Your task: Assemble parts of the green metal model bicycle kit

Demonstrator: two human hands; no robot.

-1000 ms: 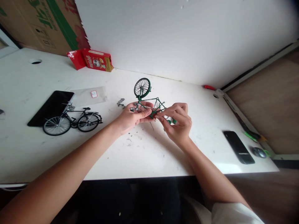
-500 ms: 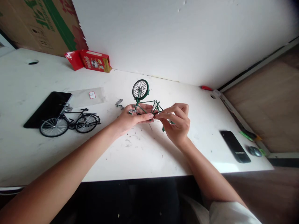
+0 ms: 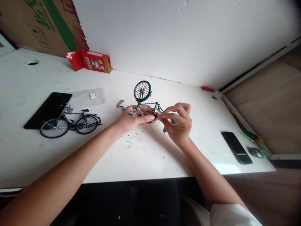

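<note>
A green model bicycle frame (image 3: 147, 104) with one spoked wheel (image 3: 142, 90) attached is held above the white table. My left hand (image 3: 131, 121) is closed on it from below, thumb pressed near the frame's lower part. My right hand (image 3: 177, 121) pinches at the frame's lower right, by the left thumb tip; whatever small piece lies between its fingertips is hidden. Green parts (image 3: 173, 122) show behind the right fingers, mostly covered. Small grey parts (image 3: 120, 103) lie just beyond my left hand, and tiny dark bits (image 3: 131, 135) are scattered in front.
A finished-looking black model bicycle (image 3: 70, 124) stands at left, by a dark tablet-like slab (image 3: 48, 110) and a clear plastic bag (image 3: 87, 97). A red box (image 3: 95, 61) sits at the back. To the right are a black phone-like object (image 3: 237, 147) and a dark rounded object (image 3: 256, 153).
The green frame and its wheel have tilted slightly and shifted a little to the right. My right fingers have moved very slightly; both hands stay at the same spot.
</note>
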